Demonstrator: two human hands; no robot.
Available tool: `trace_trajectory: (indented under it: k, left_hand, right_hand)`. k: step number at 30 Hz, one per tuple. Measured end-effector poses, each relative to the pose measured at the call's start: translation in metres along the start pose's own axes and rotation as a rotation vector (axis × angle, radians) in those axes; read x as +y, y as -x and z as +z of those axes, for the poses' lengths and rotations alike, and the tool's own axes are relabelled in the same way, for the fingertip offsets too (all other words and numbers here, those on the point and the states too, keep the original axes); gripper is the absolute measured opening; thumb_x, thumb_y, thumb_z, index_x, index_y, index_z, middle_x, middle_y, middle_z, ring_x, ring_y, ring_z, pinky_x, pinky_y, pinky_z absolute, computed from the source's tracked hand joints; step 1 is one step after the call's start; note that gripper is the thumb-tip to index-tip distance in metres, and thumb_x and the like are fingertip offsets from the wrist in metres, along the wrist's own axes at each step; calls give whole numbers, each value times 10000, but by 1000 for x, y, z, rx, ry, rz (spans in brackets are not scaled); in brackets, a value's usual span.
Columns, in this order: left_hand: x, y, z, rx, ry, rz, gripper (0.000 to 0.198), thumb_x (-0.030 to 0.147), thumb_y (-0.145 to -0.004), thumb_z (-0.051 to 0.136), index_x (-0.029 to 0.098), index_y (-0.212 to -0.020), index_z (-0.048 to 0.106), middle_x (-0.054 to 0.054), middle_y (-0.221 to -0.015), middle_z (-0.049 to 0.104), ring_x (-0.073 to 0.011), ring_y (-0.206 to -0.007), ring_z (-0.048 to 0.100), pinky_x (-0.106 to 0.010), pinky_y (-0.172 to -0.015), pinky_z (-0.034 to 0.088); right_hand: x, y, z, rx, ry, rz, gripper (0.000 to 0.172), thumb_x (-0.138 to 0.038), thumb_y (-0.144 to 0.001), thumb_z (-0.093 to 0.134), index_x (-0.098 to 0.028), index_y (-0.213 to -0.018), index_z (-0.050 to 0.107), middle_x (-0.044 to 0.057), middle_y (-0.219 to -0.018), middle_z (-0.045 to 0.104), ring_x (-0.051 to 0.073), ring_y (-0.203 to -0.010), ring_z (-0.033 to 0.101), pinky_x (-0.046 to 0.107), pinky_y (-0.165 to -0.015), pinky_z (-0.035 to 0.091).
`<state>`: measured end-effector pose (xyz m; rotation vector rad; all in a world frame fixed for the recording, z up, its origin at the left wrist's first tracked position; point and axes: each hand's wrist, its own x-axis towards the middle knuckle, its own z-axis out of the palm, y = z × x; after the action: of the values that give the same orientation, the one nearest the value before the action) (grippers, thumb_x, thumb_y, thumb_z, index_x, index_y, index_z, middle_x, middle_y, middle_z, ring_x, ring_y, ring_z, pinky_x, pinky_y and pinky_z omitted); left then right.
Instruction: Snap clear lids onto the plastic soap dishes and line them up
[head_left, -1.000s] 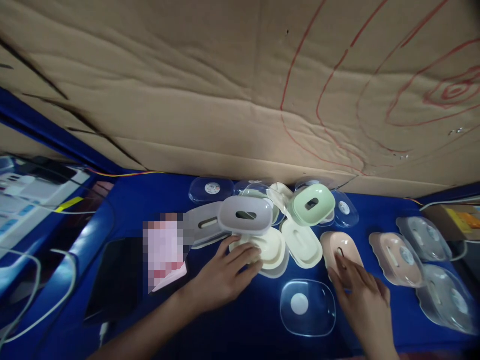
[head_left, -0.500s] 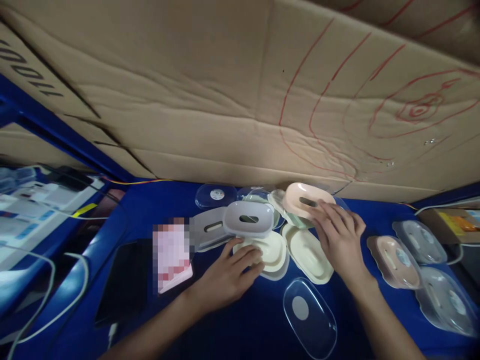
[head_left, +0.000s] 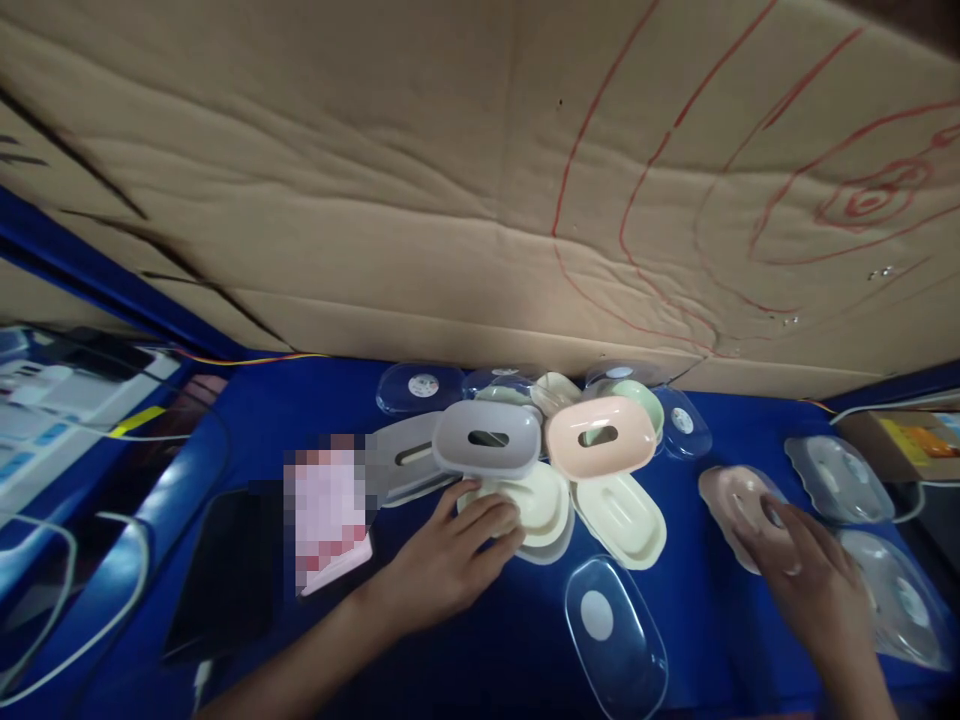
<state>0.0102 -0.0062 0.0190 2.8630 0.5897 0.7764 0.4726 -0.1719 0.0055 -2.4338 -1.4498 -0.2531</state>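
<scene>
My left hand lies with curled fingers over the left end of a cream soap dish, which sits on a grey piece. At the right, my right hand grips a pink soap dish with a clear lid on it; my fingers cover its right side. A loose grey slotted tray and a peach slotted tray lie behind my left hand, side by side. Between my hands is another cream dish. A clear oval lid with a round pale sticker lies nearest me.
Lidded grey dishes stand at the right of the blue table. Clear lids and a green dish lie along the cardboard wall. A black phone with a cable and a blurred pink item are at the left.
My right hand has let go of the peach tray, leaving it beside the grey one, and moved right onto the lidded pink dish, which has shifted left. My left hand stays on the cream dish.
</scene>
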Motion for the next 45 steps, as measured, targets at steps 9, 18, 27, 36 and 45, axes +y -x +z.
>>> trace_trajectory:
  k: [9,18,27,36,45]
  left_hand:
    - [0,0,-1,1,-15,4,217,114,-1027,586,188,-1195,703,-71,-1187,742,-221,-1179,645,-469,-1192,351]
    - [-1,2,-1,16,-8,14,224,109,-1032,561,172,-1188,709,-76,-1192,743,-224,-1179,651,-464,-1197,328]
    - [5,2,-1,55,40,45,214,123,-1038,579,164,-1192,721,-79,-1216,753,-229,-1215,632,-464,-1234,296]
    - [6,6,3,42,-8,63,246,135,-1022,618,192,-1243,711,-81,-1281,741,-235,-1234,630,-484,-1233,311]
    - [-4,8,4,24,-47,23,235,144,-1017,603,195,-1224,701,-97,-1304,730,-245,-1256,627,-485,-1202,350]
  right_hand:
    - [-104,-9,-11,199,-386,-37,462,-502,-1047,561,-207,-1369,714,137,-1374,730,361,-1286,680,521,-1073,539]
    - [-166,-56,-10,219,-220,-470,356,-338,-1089,503,-253,-1401,650,136,-1511,630,335,-1425,568,647,-1242,250]
    - [-110,28,6,-8,49,-149,611,-667,-1071,380,-226,-1360,689,127,-1246,776,335,-1052,719,441,-857,478]
    - [-128,-5,6,131,113,-27,517,-454,-1119,341,-127,-1100,740,149,-863,766,281,-770,685,398,-767,414]
    - [-126,-3,22,33,47,-46,522,-574,-1072,412,-155,-1250,667,184,-1153,760,344,-936,698,394,-733,428]
